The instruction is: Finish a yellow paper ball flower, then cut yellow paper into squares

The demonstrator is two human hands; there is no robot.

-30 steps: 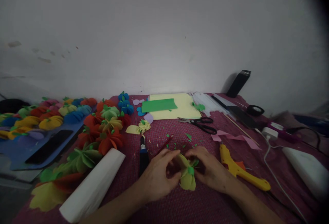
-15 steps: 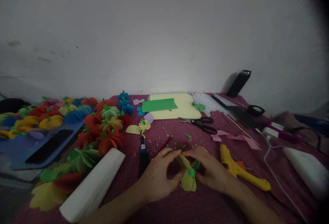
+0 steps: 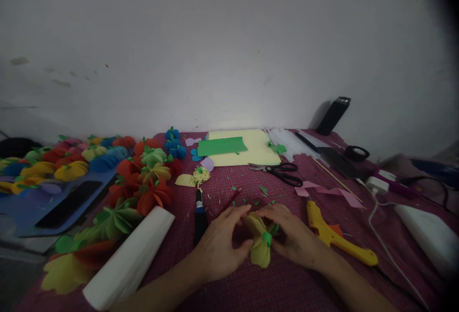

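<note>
A yellow paper flower (image 3: 260,252) with a small green paper piece at its middle is held low over the cloth, its petals standing out at an angle. My left hand (image 3: 224,242) curves round its left side, fingertips and thumb against the petals. From the other side my right hand (image 3: 292,235) grips it; some of those fingers are hidden behind the flower. Green paper scraps (image 3: 263,190) and a thin reddish stick (image 3: 231,199) lie just beyond the hands. A yellow glue gun (image 3: 337,240) rests right of my right hand.
Colourful paper pieces (image 3: 154,173) crowd the left, beside a white roll (image 3: 131,259) and a phone (image 3: 68,204). Black scissors (image 3: 283,173), a green sheet (image 3: 222,146) and tape (image 3: 356,153) lie farther back. A dark bottle (image 3: 333,116) stands by the wall. A white cable (image 3: 380,235) runs at right.
The yellow flower has turned a little between my hands, so its petals open more toward me. My left fingers have shifted slightly; the things around have stayed put.
</note>
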